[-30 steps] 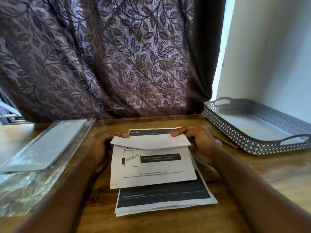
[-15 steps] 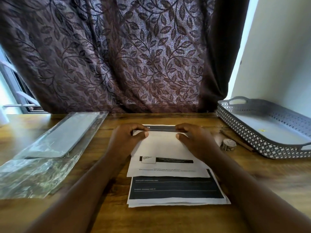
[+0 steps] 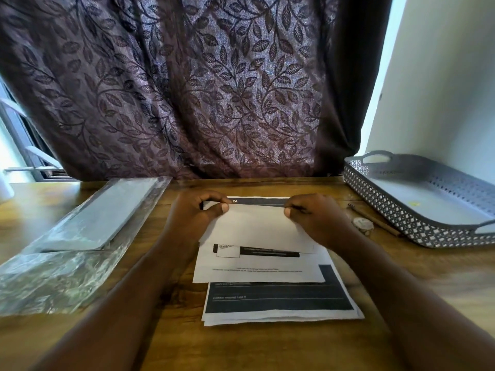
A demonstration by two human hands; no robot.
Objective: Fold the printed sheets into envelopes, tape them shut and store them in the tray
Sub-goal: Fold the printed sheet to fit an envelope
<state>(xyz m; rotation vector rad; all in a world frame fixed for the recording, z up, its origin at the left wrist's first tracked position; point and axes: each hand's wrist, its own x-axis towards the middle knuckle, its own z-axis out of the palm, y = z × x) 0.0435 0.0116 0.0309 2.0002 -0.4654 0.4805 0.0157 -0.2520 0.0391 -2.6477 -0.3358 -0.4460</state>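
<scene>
Both hands were at the far edge of a folded sheet [image 3: 257,228] lying on the desk [image 3: 241,349], dead centre. The left hand [image 3: 192,218] pinched the fold's corner at 10 o'clock between its thumb and curled fingers. The right hand [image 3: 316,220] pinched the corner at 2 o'clock the same way, fingers curled onto the crease. The sheet's blank flap was turned down toward the person and covered the upper half. Below it, at 6 o'clock, the printed side showed a black bar and small text, upside down. The sheet rested on a stack of printed sheets [image 3: 278,301] with dark bands, which stuck out at 6 o'clock and as a thin strip at 12. A grey lattice tray [image 3: 388,210] with handles sat at 3 o'clock, well apart from the paper and against a white wall [image 3: 442,76]. Between tray and right hand lay a small tape roll [image 3: 362,225] and, just beside it, a thin brown stick [image 3: 375,219]; what it was could not be told. A crinkled clear plastic bag [image 3: 67,263] lay at 9 o'clock. A leaf-patterned curtain [image 3: 187,89] hung at 12.
</scene>
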